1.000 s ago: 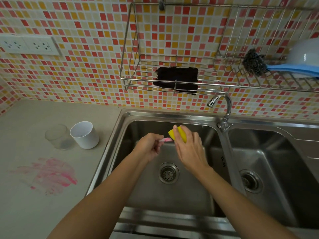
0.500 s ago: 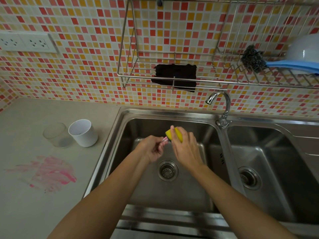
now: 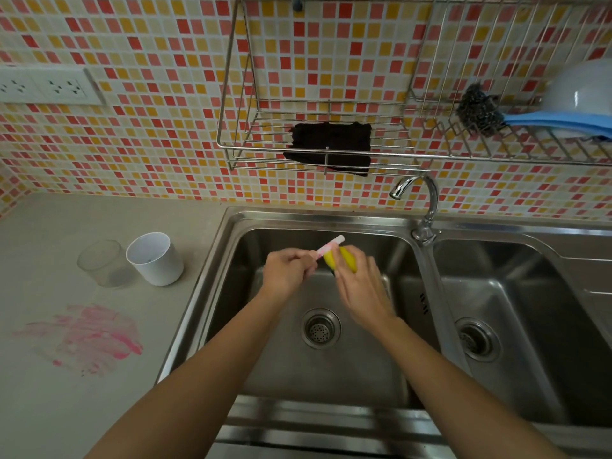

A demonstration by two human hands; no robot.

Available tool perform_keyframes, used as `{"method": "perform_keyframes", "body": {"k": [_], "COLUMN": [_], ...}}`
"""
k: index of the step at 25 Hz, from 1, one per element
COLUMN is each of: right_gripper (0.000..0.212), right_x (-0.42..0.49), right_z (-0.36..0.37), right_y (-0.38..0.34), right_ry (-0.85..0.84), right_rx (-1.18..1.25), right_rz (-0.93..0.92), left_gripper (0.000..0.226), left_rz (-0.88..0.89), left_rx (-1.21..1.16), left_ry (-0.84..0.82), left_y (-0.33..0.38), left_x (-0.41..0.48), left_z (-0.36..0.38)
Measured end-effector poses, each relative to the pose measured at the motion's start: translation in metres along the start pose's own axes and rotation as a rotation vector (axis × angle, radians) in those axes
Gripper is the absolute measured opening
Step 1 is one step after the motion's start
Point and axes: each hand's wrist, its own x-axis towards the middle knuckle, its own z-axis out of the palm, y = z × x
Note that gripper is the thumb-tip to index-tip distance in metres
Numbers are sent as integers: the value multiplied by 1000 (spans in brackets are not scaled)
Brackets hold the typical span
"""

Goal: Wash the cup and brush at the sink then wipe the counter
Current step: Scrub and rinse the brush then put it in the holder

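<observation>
Over the left sink basin (image 3: 331,376), my left hand (image 3: 286,272) grips a thin pink-and-white brush (image 3: 329,246) whose end sticks up and to the right. My right hand (image 3: 359,284) holds a yellow sponge (image 3: 341,258) pressed against the brush; most of the sponge is hidden by my fingers. A white cup (image 3: 155,258) stands upright on the grey counter (image 3: 82,409) left of the sink, with a clear glass (image 3: 102,263) touching its left side. A smeared pink stain (image 3: 86,336) lies on the counter in front of them.
The faucet (image 3: 420,200) stands between the two basins; no water runs. The right basin (image 3: 513,326) has its own drain. A wall rack (image 3: 318,150) carries a black cloth (image 3: 331,147), a steel scourer (image 3: 478,109) and a blue-rimmed bowl (image 3: 583,104). Sockets (image 3: 49,86) sit at upper left.
The brush has slid out past the sponge, so more of its pink-and-white end now shows. Both hands stay together over the left basin.
</observation>
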Motion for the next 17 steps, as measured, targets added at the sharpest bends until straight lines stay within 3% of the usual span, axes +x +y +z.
{"method": "perform_keyframes", "body": {"k": [3,8,12,14,17], "right_gripper": [50,51,49,49,49], "right_x": [-8,-3,-5,-3,-10], "right_z": [1,-5,-6,-7,-3], "right_y": [-5,-8,4,9,6], "right_ry": [35,158,86,79,36], "right_rx": [160,197,27,67,73], "right_rz": [84,264,95,182,85], "left_gripper": [18,27,15,11,18], "left_rz": [488,943,1282,1422,1500], "left_rx": [478,649,768,867,987], "left_ry": [132,154,263,253,161], "left_y": [-13,-34,-44,-50,-56], "left_x": [0,-9,-9,-6,0], "left_z": [-2,7,6,2,-2]}}
